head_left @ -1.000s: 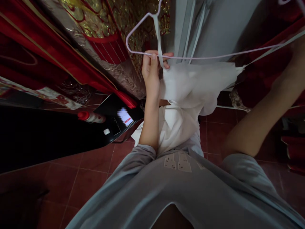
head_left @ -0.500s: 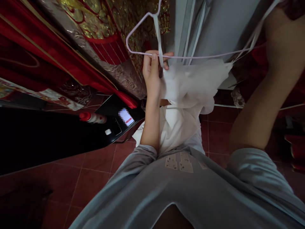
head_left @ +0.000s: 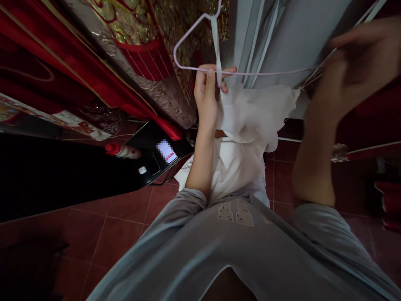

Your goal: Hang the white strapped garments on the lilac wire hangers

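Note:
My left hand [head_left: 206, 92] is closed around the bottom bar of a pale pink clothes hanger [head_left: 188, 35], next to a white strap [head_left: 216, 48] looped over the hanger's shoulder. From that strap hangs a white garment [head_left: 250, 110] with a ruffled top, draping down in front of my body. My right hand [head_left: 360, 62], smeared by motion, is at the hanger's right end and covers it. Thin white cords run from the garment's right corner up towards that hand. Whether its fingers grip the hanger or the cords is unclear.
Red and gold sequinned garments [head_left: 144, 50] hang on the left. Below them, a black tabletop [head_left: 94, 184] carries a lit phone [head_left: 167, 151], a red-capped bottle [head_left: 123, 151] and a small white case [head_left: 142, 170]. A grey panel [head_left: 294, 37] stands ahead; red floor tiles [head_left: 125, 238] lie below.
My right hand has come down and left from the upper right to the hanger's right end. The left hand keeps its hold; the hanger has shifted slightly right in view.

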Available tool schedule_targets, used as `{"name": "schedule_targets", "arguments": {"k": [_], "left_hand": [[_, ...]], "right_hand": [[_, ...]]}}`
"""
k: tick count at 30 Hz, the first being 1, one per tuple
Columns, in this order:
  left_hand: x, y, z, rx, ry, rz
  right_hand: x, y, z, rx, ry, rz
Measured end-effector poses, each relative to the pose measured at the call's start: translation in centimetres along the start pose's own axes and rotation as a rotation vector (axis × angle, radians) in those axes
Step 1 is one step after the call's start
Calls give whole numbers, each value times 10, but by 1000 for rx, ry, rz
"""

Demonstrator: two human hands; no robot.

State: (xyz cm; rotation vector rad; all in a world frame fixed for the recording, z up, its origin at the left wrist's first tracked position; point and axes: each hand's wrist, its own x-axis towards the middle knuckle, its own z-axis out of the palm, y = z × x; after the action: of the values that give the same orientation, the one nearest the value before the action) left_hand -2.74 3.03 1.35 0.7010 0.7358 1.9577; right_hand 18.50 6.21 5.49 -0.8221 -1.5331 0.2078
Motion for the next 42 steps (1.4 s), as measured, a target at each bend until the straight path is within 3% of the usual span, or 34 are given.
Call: {"name": "schedule_targets", "arguments": {"k": [2,5,12,17,21,25,29,32,35,38,42], "left_hand": [[-1,0,-1,-16,-3,17],[-5,2,-2,22,-51,40],[-16,9,-9,202,-120,94],[-18,21,-17,214,13,98],[-16,40,-8,158,-140,12],[-5,70,16,17,-276,-86],[10,98,29,-35,-223,-167],[19,103,17,-1,-208,-23],[21,94,-7,92,-71,122],[14,78,-26,125,123,140],[-1,50,-23,16,158,65]], "right_hand": [[-29,-13,18,-2,-164,-99],[-53,-23,37,-19,-300,-58],[-54,-24,45,-81,-302,136],[-55,-26,42,-93,-289,157],[-54,-27,40,-69,-305,146],[-53,-27,36,-18,-314,131],[-51,-26,32,-40,-371,135],[-49,-23,30,-78,-408,155],[-46,-22,28,-89,-414,162],[-46,-21,29,-78,-393,156],[-50,-23,35,-69,-375,155]]}}
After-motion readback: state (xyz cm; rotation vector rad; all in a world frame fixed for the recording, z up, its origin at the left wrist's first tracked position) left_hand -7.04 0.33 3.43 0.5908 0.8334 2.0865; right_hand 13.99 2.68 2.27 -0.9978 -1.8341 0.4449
